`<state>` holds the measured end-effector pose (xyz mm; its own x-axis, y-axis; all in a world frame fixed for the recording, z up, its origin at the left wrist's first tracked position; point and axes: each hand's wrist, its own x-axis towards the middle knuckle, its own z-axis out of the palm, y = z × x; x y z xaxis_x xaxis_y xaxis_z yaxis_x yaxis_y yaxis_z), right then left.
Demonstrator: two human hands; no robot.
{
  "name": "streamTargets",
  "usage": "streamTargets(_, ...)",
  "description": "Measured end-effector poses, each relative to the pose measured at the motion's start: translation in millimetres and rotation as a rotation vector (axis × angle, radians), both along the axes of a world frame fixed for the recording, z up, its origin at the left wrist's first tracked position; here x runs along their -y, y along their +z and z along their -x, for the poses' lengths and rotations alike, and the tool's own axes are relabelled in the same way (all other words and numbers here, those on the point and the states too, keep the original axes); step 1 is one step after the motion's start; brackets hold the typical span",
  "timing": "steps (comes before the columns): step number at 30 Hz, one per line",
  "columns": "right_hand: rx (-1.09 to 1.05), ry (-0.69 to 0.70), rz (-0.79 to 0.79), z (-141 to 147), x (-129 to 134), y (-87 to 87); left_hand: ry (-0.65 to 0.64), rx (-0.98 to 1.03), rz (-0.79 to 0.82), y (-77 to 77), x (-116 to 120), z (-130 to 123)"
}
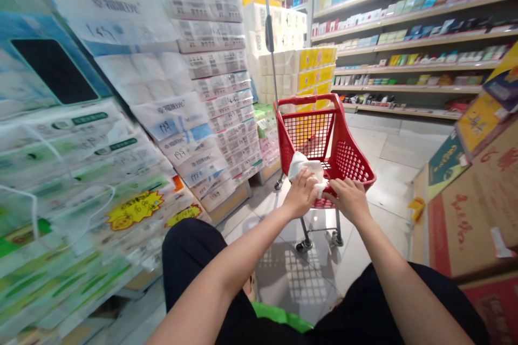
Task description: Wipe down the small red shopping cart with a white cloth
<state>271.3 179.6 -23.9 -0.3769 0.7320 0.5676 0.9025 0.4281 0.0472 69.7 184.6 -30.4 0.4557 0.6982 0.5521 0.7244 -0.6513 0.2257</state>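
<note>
A small red shopping cart (351, 160) stands on the floor in front of me, between my knees and the shelves. My left hand (301, 194) has its fingers bent over a crumpled white cloth (304, 166), which could also be a wipe, and presses it on the near left part of the basket rim. Close beside it, my right hand (350, 198) grips the near edge of the basket with the fingers curled over the top. The palms and part of the near rim are hidden by my hands.
Stacks of packaged tissue (216, 78) rise on the left, with a phone (54, 71) lying on one. Cardboard boxes (475, 194) line the right. Stocked shelves (408, 38) stand at the back. A thin pole (268, 32) rises by the cart. Something green (279, 317) is beneath me.
</note>
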Motion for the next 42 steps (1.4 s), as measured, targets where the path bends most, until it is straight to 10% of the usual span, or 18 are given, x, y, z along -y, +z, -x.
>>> streamTargets(6,-0.020,0.057,0.022,-2.1,0.6,0.2,0.049,-0.069,-0.031,5.9,30.5,-7.3)
streamTargets(13,-0.031,0.207,0.099,-16.8,-1.2,0.9,-0.150,-0.299,-0.112,21.6,-19.2,32.4)
streamTargets(22,0.057,-0.025,-0.017,-24.2,-11.4,0.8,-0.032,-0.375,-0.134,16.0,-48.7,49.4)
streamTargets(38,0.079,-0.008,-0.023,-4.3,-16.3,-4.8,0.124,-0.266,-0.155,-1.8,-25.0,2.2)
streamTargets(42,0.055,0.046,0.038,-23.3,-22.8,-6.3,-0.018,-0.266,-0.138,3.6,-26.7,11.0)
